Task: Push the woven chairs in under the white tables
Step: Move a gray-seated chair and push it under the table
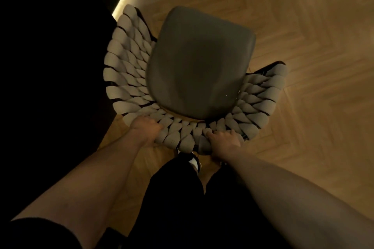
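While both hands [146, 129] [223, 137] grip the chair [199, 62] back, uneven pushing may swing it into the dark edge at left.

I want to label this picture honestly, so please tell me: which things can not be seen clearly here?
- White table: none recognisable in the head view; the upper left is only darkness.
- Woven chair legs: hidden beneath the seat and woven back.
- Fingertips of left hand and right hand: curled over the backrest rim, hidden.
- Feet: mostly covered by the dark trousers; only part of one shoe shows.
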Motion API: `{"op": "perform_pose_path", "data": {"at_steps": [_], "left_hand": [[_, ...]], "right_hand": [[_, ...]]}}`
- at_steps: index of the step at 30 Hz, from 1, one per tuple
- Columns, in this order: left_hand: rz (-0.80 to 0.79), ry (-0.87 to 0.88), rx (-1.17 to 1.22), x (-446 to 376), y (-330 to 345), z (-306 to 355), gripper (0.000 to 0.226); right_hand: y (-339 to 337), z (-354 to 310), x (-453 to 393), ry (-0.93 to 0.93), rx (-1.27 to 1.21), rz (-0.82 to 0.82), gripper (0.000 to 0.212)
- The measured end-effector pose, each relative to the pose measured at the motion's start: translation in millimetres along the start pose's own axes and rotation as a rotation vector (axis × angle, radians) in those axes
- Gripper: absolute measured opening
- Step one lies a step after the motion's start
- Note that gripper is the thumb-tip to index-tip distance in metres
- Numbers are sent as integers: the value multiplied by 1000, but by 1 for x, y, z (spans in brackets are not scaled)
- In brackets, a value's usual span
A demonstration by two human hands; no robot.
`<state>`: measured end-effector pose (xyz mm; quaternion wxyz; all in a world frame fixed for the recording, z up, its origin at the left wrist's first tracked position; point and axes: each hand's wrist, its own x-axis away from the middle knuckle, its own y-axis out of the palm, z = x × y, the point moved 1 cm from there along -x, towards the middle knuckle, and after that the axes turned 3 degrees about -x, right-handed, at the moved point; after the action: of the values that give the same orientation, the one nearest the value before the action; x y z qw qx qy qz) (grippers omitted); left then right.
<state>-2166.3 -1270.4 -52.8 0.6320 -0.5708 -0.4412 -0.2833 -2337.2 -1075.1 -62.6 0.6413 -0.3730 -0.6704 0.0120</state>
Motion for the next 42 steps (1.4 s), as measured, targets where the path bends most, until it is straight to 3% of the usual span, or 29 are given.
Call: {"op": "perform_pose_path", "data": {"at_steps": [8, 20, 31, 42], "left_hand": [[26, -82, 65, 0, 2, 29, 49], [20, -234, 362, -6, -46, 174, 54], [15, -453, 806, -38, -118, 305, 34], [3, -591, 1092, -70, -189, 327, 36]], "right_hand": [[12, 14, 3, -10, 71, 19, 59], [2, 154, 31, -179, 289, -22, 46], [-69, 268, 26, -362, 693, -54, 51], [-163, 286, -21, -456, 1055, -158, 53]]}}
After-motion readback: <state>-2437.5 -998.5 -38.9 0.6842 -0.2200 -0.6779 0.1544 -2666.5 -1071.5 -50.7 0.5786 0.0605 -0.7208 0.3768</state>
